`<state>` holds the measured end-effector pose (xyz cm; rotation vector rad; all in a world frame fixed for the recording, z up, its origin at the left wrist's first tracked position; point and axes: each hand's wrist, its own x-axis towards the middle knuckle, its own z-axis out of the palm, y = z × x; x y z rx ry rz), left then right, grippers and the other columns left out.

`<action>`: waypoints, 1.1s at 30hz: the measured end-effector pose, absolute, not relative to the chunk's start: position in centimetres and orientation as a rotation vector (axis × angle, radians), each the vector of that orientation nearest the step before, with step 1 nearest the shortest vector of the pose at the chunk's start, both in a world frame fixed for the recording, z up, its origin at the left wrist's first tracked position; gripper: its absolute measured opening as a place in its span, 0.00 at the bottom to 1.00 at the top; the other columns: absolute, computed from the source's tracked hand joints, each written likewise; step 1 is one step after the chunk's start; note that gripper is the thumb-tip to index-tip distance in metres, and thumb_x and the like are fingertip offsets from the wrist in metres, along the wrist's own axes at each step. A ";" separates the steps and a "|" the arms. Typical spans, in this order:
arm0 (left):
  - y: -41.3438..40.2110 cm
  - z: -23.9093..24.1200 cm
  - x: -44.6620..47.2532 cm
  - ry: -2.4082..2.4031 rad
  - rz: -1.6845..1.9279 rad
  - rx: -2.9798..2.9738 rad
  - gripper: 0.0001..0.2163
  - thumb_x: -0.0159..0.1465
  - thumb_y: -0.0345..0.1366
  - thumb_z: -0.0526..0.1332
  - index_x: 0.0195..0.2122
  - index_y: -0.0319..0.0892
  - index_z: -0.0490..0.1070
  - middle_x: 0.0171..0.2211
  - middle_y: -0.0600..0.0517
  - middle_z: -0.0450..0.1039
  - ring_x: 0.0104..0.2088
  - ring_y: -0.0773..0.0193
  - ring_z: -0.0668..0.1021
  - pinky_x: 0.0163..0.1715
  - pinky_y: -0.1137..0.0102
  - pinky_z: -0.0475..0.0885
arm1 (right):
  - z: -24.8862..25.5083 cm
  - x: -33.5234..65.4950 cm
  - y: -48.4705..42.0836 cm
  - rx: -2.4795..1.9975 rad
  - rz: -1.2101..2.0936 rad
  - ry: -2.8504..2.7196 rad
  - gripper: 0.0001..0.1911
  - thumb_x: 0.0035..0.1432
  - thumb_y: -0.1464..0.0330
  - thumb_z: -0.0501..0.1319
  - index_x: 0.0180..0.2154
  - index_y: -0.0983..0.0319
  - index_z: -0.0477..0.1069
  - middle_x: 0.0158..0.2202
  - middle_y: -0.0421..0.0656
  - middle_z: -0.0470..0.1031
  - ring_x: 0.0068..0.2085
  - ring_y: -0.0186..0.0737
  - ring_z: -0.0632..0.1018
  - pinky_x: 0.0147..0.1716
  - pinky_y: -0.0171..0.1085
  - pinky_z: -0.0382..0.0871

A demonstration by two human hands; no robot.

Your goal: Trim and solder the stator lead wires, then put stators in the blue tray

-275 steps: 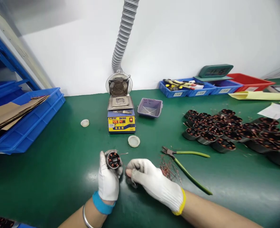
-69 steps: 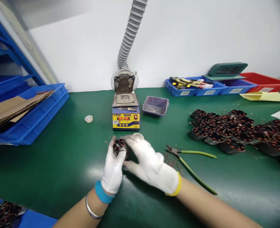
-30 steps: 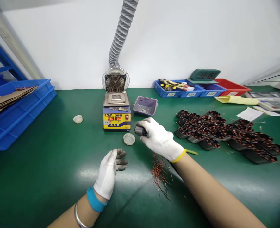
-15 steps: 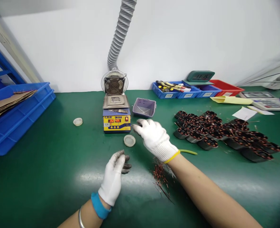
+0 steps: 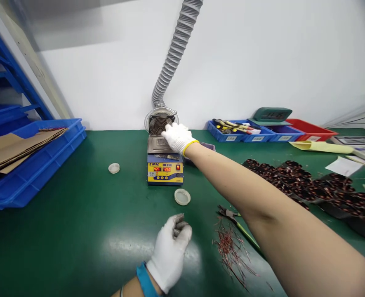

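My right hand [image 5: 177,136], in a white glove, is stretched out over the top plate of the yellow and blue solder pot [image 5: 165,173], just in front of its small fan [image 5: 160,121]. Its fingers are curled downward and closed; the dark motor stator it carried is hidden under the glove. My left hand [image 5: 170,251], also gloved with dark, dirty fingertips, rests on the green mat near me. Its fingers are curled in and nothing shows in them.
A white cap [image 5: 182,196] lies before the pot, another cap [image 5: 114,168] to its left. Green-handled cutters [image 5: 231,214] and copper wire clippings [image 5: 230,251] lie under my right arm. Several wound stators [image 5: 293,181] crowd the right. Blue crate [image 5: 30,165] left, tool bins [image 5: 231,130] behind.
My right hand took the stator from my left hand, then moved away from me up onto the solder pot. My left hand stayed on the mat and curled shut.
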<state>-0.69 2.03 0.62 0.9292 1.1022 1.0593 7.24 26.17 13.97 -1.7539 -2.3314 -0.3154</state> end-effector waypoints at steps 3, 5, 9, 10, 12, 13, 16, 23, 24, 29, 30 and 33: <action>1.8 0.6 -0.4 1.072 1.011 0.917 0.25 0.57 0.47 0.62 0.49 0.35 0.67 0.39 0.44 0.70 0.37 0.61 0.71 0.41 0.67 0.66 | 14.0 8.4 26.6 -1.734 -0.286 -2.333 0.18 0.55 0.72 0.56 0.49 0.62 0.70 0.50 0.54 0.66 0.52 0.56 0.67 0.48 0.49 0.61; 1.6 0.4 -0.3 1.059 0.978 0.920 0.22 0.58 0.44 0.61 0.50 0.35 0.66 0.39 0.44 0.70 0.38 0.61 0.71 0.42 0.67 0.66 | 14.6 9.4 26.9 -1.762 -0.229 -2.290 0.19 0.55 0.68 0.57 0.49 0.64 0.70 0.49 0.53 0.68 0.50 0.54 0.70 0.47 0.47 0.63; 1.4 0.2 -0.1 1.041 0.963 0.949 0.20 0.60 0.40 0.59 0.50 0.35 0.66 0.41 0.43 0.70 0.40 0.61 0.71 0.44 0.67 0.65 | 15.5 10.0 28.1 -1.827 -0.055 -2.157 0.25 0.58 0.58 0.50 0.45 0.71 0.72 0.41 0.54 0.73 0.44 0.48 0.75 0.40 0.39 0.66; 1.3 0.2 -0.1 1.043 0.963 0.953 0.19 0.60 0.40 0.59 0.50 0.35 0.66 0.41 0.43 0.70 0.40 0.61 0.71 0.44 0.67 0.65 | 15.4 9.9 28.4 -1.831 -0.015 -2.125 0.26 0.57 0.56 0.51 0.43 0.71 0.73 0.40 0.54 0.74 0.42 0.48 0.75 0.39 0.38 0.67; 1.3 0.2 -0.1 1.046 0.967 0.950 0.19 0.59 0.40 0.59 0.49 0.35 0.66 0.41 0.43 0.70 0.40 0.61 0.71 0.44 0.68 0.65 | 14.8 9.2 28.8 -1.829 0.058 -2.072 0.26 0.54 0.54 0.54 0.42 0.70 0.74 0.38 0.54 0.75 0.40 0.48 0.76 0.37 0.38 0.68; 1.4 0.3 -0.1 1.047 0.972 0.946 0.19 0.59 0.40 0.60 0.49 0.35 0.66 0.40 0.44 0.70 0.39 0.61 0.71 0.43 0.68 0.65 | 14.5 8.8 28.8 -1.821 0.089 -2.053 0.26 0.52 0.54 0.55 0.41 0.69 0.74 0.38 0.54 0.76 0.40 0.49 0.76 0.37 0.38 0.68; 1.5 0.5 -0.2 1.056 0.986 0.939 0.20 0.57 0.42 0.61 0.48 0.35 0.67 0.38 0.45 0.70 0.37 0.62 0.71 0.42 0.69 0.65 | 13.8 8.1 28.8 -1.798 0.170 -1.996 0.27 0.49 0.54 0.58 0.40 0.70 0.74 0.39 0.56 0.76 0.42 0.51 0.76 0.38 0.40 0.68; 2.1 1.0 -0.5 1.064 1.056 0.881 0.23 0.54 0.45 0.64 0.46 0.36 0.68 0.35 0.47 0.70 0.33 0.64 0.70 0.38 0.69 0.65 | 15.1 10.6 25.0 -1.686 0.392 -1.875 0.27 0.54 0.51 0.55 0.42 0.67 0.73 0.31 0.48 0.77 0.30 0.40 0.77 0.33 0.37 0.71; 2.2 1.1 -0.6 1.059 1.084 0.850 0.24 0.53 0.45 0.65 0.46 0.36 0.67 0.36 0.46 0.70 0.33 0.64 0.70 0.37 0.69 0.66 | 14.7 11.2 23.6 -1.659 0.427 -1.861 0.26 0.55 0.52 0.55 0.44 0.66 0.72 0.32 0.48 0.77 0.30 0.40 0.77 0.32 0.37 0.71; 2.7 1.6 -0.8 1.028 1.226 0.729 0.30 0.47 0.46 0.70 0.49 0.37 0.65 0.41 0.44 0.70 0.32 0.65 0.73 0.36 0.68 0.68 | 8.0 11.9 13.7 -1.456 0.735 -1.760 0.25 0.47 0.64 0.63 0.49 0.60 0.66 0.40 0.46 0.77 0.39 0.45 0.78 0.38 0.41 0.74; 2.7 1.7 -0.7 0.998 1.267 0.740 0.30 0.46 0.44 0.70 0.49 0.38 0.66 0.42 0.44 0.71 0.33 0.64 0.74 0.38 0.68 0.68 | 6.3 11.6 11.6 -1.437 0.795 -1.751 0.26 0.45 0.66 0.63 0.49 0.59 0.64 0.41 0.46 0.76 0.41 0.45 0.78 0.40 0.42 0.74; 2.5 2.5 -0.2 1.015 1.394 0.762 0.22 0.45 0.37 0.71 0.41 0.39 0.70 0.40 0.45 0.74 0.38 0.59 0.74 0.43 0.66 0.68 | 2.4 10.9 6.5 -1.408 0.727 -1.838 0.26 0.42 0.69 0.62 0.46 0.55 0.62 0.50 0.46 0.72 0.50 0.47 0.74 0.50 0.43 0.70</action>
